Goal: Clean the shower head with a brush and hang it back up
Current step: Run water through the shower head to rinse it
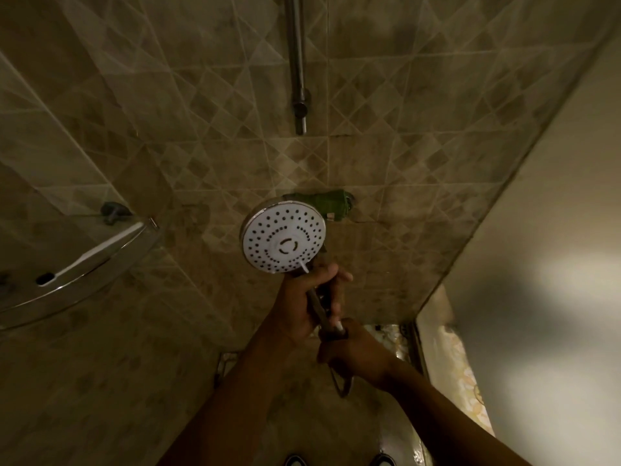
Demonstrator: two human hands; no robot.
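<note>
The left hand [302, 304] grips the upper handle of the shower head [284, 237], whose white nozzle face rises just above it, facing the camera. The right hand [353, 351] grips the handle's lower end. Behind, a green-wrapped wall fitting [327, 203] on tiled wall [420, 163]; toothbrush [90, 252] on the corner shelf [77, 290].

Matt white plastic shower head [284, 242] — chrome-rimmed — against glazed patterned wall tiles [420, 156]

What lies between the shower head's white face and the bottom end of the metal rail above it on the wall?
In the head view, a green-wrapped wall fitting sits just above the shower head; between that and the rail there is only bare tile.
</note>
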